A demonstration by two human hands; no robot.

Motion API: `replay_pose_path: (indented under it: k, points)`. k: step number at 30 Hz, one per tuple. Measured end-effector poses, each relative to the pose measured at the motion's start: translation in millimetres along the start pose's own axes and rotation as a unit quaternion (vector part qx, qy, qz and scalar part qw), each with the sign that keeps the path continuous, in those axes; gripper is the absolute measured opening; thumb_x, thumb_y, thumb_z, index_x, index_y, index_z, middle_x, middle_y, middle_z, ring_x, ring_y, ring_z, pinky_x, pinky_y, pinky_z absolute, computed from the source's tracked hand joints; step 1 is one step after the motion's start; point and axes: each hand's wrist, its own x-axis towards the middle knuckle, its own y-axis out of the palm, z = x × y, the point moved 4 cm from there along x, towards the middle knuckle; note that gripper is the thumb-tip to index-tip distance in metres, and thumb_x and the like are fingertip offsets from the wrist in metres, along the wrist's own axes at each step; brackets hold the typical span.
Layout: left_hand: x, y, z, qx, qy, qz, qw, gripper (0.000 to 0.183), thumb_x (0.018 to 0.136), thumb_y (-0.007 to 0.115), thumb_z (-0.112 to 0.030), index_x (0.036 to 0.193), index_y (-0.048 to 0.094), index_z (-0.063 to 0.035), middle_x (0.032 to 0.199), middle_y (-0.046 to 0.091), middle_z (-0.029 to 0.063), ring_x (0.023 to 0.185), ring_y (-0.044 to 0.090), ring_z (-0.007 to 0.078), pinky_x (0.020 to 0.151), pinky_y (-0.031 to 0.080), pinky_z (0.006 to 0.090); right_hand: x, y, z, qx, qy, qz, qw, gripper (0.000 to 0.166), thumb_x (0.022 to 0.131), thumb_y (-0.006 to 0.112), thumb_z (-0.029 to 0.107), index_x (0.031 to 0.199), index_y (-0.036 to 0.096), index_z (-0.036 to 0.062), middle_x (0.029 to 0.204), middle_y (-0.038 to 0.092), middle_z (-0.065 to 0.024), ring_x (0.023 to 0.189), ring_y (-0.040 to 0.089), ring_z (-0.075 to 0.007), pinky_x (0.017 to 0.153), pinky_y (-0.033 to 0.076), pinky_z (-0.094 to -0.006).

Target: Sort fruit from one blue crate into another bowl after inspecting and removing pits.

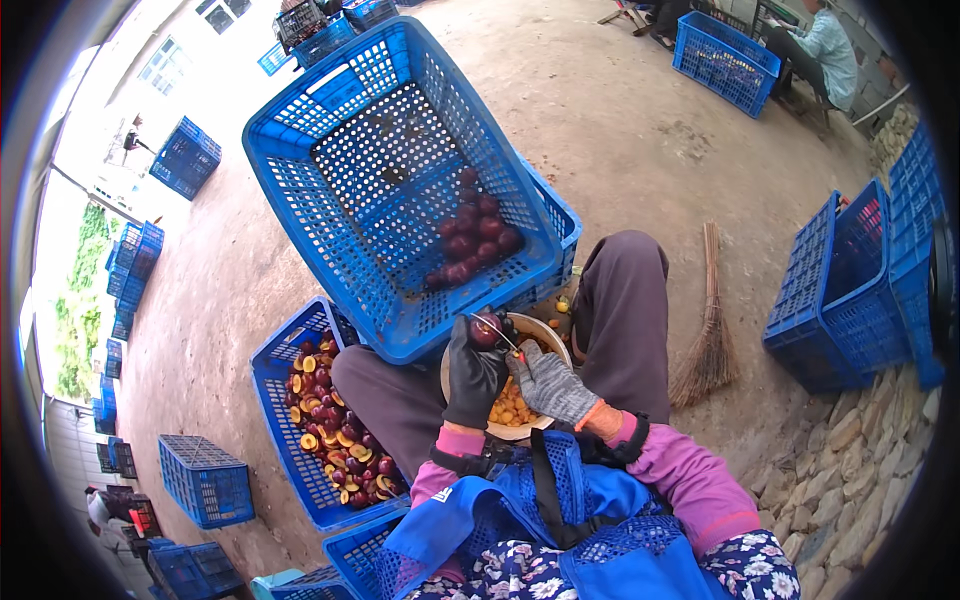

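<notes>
My left hand (476, 379), in a black glove, holds a dark red plum (486, 331) above a round pail (551, 326) between my knees. A knife with a thin blade (498, 333) lies against the plum; my right hand (555, 381), in a grey knit glove, grips its handle. Orange-yellow pieces, apparently plum pits (511, 409), fill part of the pail. In front, a large blue plastic crate (480, 112) tilts towards me, with whole plums (476, 240) gathered in its near corner. Left of my leg, another blue crate (276, 431) contains halved plums (337, 442).
A twig broom (706, 337) lies on the ground to the right. Stacked blue crates (840, 300) stand beyond it, near a stone pile (832, 472). Another blue crate (204, 484) sits at left. A seated person (825, 56) is at far right beside a crate (724, 64).
</notes>
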Motion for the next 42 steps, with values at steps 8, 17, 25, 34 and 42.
replay_pose_path:
  k: [8,17,25,34,42]
  points:
    - [3.9,-8.0,10.1,-0.044,-0.095,-0.009,0.994,0.034,0.094,0.04,-0.024,0.116,0.043,0.002,0.101,0.054,0.0089,0.092,0.053,0.0183,0.088,0.043,0.0301,8.1,-5.7,9.6,-0.017,0.143,0.077,0.987,0.027,0.088,0.042,0.03,0.092,0.042,0.0027,0.059,0.054,-0.0219,0.059,0.056,-0.0393,0.056,0.043,-0.0484]
    - [16.6,-16.1,-20.7,0.377,-0.001,0.118,0.919,0.035,0.092,0.045,-0.021,0.118,0.039,0.0026,0.101,0.054,0.007,0.091,0.053,0.0156,0.081,0.043,0.0288,26.8,-5.7,10.7,-0.002,0.081,0.109,0.991,0.028,0.088,0.041,0.028,0.099,0.044,0.0019,0.061,0.055,-0.022,0.059,0.057,-0.0378,0.055,0.043,-0.048]
    - [3.8,-3.9,-48.3,0.575,0.141,-0.019,0.806,0.049,0.088,0.053,-0.02,0.124,0.031,0.0035,0.106,0.054,0.0116,0.098,0.051,0.0152,0.082,0.042,0.0283,28.1,0.0,20.4,-0.028,0.053,0.156,0.986,0.027,0.088,0.041,0.028,0.093,0.047,0.0025,0.063,0.057,-0.0208,0.057,0.056,-0.0363,0.054,0.043,-0.047]
    - [16.9,-35.6,-26.9,0.364,-0.056,0.008,0.93,0.062,0.086,0.056,-0.02,0.134,0.022,0.0008,0.111,0.048,0.0133,0.096,0.049,0.0176,0.085,0.04,0.0293,23.1,17.4,12.0,-0.054,0.083,0.112,0.989,0.028,0.087,0.043,0.029,0.093,0.047,0.0024,0.059,0.055,-0.0205,0.055,0.056,-0.0359,0.051,0.044,-0.0463]
    - [32.5,-54.0,-9.7,0.375,-0.048,0.073,0.923,0.058,0.089,0.05,-0.02,0.135,0.021,0.001,0.118,0.045,0.0131,0.099,0.048,0.0167,0.084,0.041,0.0271,27.3,29.0,6.7,-0.037,0.104,0.08,0.991,0.038,0.088,0.042,0.03,0.109,0.043,-0.0008,0.061,0.055,-0.0219,0.056,0.056,-0.037,0.053,0.044,-0.0458]
